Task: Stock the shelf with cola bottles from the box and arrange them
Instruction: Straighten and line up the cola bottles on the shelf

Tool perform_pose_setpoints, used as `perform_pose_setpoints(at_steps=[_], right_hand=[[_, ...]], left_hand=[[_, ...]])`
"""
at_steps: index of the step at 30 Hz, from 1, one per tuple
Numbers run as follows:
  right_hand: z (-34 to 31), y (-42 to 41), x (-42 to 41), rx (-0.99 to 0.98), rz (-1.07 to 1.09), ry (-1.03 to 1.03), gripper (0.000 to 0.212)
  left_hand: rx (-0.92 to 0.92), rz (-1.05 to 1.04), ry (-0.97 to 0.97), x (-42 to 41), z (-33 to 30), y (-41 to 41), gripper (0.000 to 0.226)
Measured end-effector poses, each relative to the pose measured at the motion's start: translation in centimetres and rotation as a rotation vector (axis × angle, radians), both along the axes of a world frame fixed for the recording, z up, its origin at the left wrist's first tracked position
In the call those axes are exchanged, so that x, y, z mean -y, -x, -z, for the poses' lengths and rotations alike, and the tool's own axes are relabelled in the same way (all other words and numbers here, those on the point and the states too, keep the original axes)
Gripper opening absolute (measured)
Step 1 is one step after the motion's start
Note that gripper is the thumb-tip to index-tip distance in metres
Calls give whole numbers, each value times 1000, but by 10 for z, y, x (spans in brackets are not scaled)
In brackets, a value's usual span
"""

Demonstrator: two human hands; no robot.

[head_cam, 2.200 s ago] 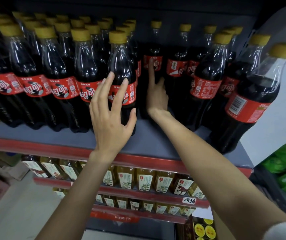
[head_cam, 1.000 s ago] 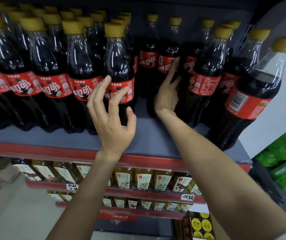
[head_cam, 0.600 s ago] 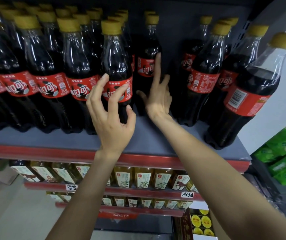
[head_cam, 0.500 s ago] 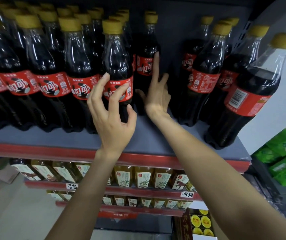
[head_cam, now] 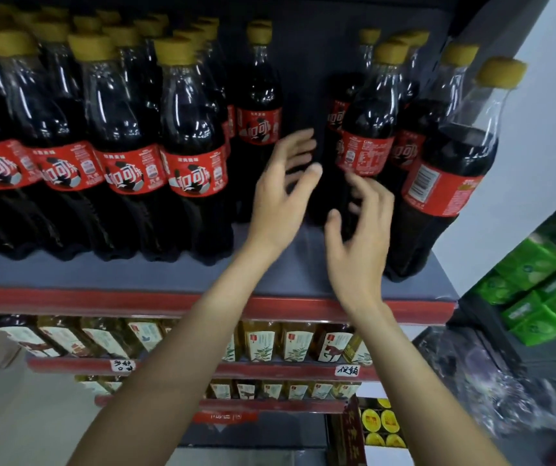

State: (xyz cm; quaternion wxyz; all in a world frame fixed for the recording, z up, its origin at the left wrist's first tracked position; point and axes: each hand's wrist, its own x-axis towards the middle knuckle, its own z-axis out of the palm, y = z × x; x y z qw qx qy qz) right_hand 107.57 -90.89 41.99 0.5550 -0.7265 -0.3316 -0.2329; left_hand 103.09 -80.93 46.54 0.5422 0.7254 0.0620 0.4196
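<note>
Head view: both the left hand (head_cam: 278, 200) and right hand (head_cam: 359, 237) hover loosely spread, empty, facing the shelf (head_cam: 101, 274) gap; pull the rear cola bottle (head_cam: 259, 105) forward, label outward.

Two bare forearms, no sleeves visible; left hand (head_cam: 278, 196) and right hand (head_cam: 359, 242) ungloved, no rings or watch

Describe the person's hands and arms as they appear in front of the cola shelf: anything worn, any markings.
Both arms are bare from the bottom edge of the picture up to the wrists; no sleeve shows. The left hand and right hand wear no gloves. No watch, bracelet, or marking shows on either wrist or forearm. The fingers are motion-blurred, so rings cannot be ruled out.
</note>
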Motion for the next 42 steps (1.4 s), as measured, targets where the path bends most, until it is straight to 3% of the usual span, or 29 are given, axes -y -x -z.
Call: perform_pose_setpoints(at_steps=[2, 6, 11, 14, 19, 28, 39, 42], right_hand=[[4, 2, 5, -9, 39, 52, 57], [-1, 1, 2, -146, -34, 163, 85], [-14, -21, 1, -138, -167, 210, 104], [-17, -33, -9, -119, -285, 184, 109], [-23, -27, -38, -133, -367, 182, 104], [-29, -13, -61, -130, -346, 201, 99], [-32, -21, -60, -116, -495, 294, 97], [-34, -14, -31, -89, -444, 278, 75]], left_hand=[[-204, 151, 204, -2, -8, -26, 37], [-393, 302, 308, 1, -10, -47, 55], [-221, 145, 187, 4, -5, -22, 45], [-153, 32, 13, 0, 11, 2, 56], [-262, -226, -296, -1, 21, 21, 72], [-196, -260, 24, 4, 25, 19, 59], [-171, -275, 94, 7, 26, 20, 71], [-80, -257, 121, 24, 26, 28, 60]])
